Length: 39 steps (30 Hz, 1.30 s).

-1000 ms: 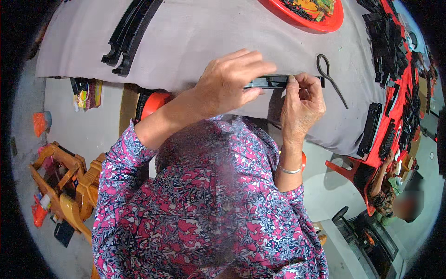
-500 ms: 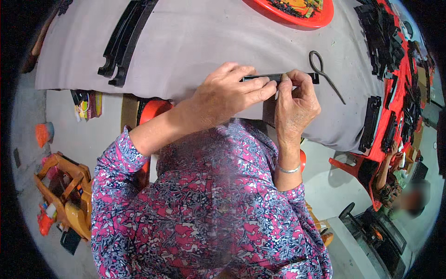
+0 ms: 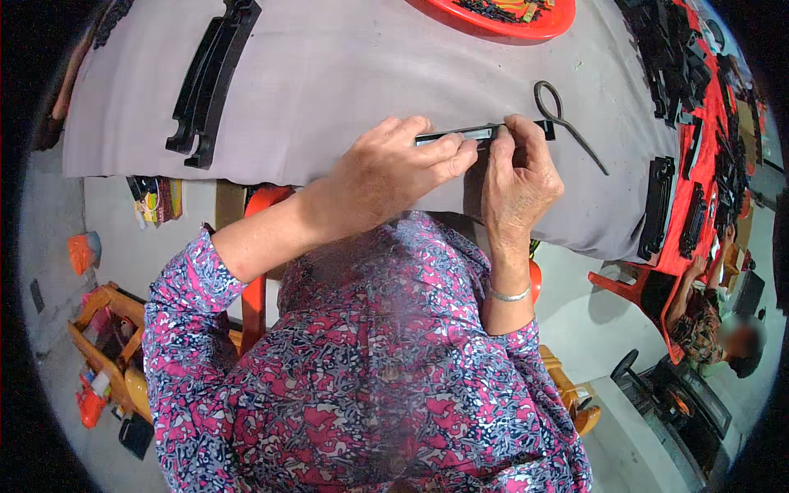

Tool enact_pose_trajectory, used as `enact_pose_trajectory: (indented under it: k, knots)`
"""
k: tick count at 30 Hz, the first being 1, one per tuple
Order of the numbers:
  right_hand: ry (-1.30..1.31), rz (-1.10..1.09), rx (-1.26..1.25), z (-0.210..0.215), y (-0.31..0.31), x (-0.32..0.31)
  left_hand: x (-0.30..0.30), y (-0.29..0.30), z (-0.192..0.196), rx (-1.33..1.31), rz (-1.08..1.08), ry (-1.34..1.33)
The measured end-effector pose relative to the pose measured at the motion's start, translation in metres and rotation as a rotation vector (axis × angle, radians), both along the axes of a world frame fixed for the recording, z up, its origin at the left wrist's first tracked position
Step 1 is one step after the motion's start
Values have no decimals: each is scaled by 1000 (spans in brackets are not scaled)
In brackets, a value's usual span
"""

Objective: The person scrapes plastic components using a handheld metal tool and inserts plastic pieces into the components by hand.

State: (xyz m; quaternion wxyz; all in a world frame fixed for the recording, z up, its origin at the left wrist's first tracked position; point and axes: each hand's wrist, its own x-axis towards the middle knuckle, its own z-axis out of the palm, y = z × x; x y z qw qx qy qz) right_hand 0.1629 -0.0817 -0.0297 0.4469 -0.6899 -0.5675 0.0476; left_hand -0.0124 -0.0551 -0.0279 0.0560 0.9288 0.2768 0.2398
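- A person in a pink patterned blouse bends over a counter point(image 3: 329, 90) draped in grey cloth, both hands meeting on a slim black strip point(image 3: 485, 131) that lies flat near the counter's front edge.
- The left hand point(image 3: 394, 168) lies across the strip's left half, fingers pressed down on it and pinching it.
- The right hand point(image 3: 518, 177), a thin bangle at its wrist, grips the strip's right part from the near side, fingertips curled over its top.
- A dark wire loop with a long tail point(image 3: 563, 115) lies at the strip's right end; whether they touch cannot be told.
- Long black moulded parts point(image 3: 209, 82) rest at the counter's far left.
- A red tray point(image 3: 493, 25) sits at the far edge.
- More black parts point(image 3: 657, 205) lie to the right.
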Motion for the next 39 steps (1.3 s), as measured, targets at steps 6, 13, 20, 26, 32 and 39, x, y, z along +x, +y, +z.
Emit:
enact_pose_trajectory:
  k: [6,13,20,26,32,39]
  knots:
    - [268,20,-72,2,-3,9,3,-1,-1,45,30,2]
    - [295,79,-45,0,-3,11,10,-2,11,-14,37,88]
    - [20,178,-17,4,-10,7,14,-3,3,24,61,49]
    - [205,119,-86,14,-8,19,16,0,8,19,48,69]
    - [-46,52,-134,45,28,97,11,3,12,33,17,98]
    - [-413,277,-456,36,40,138,18,-7,23,-71,41,124]
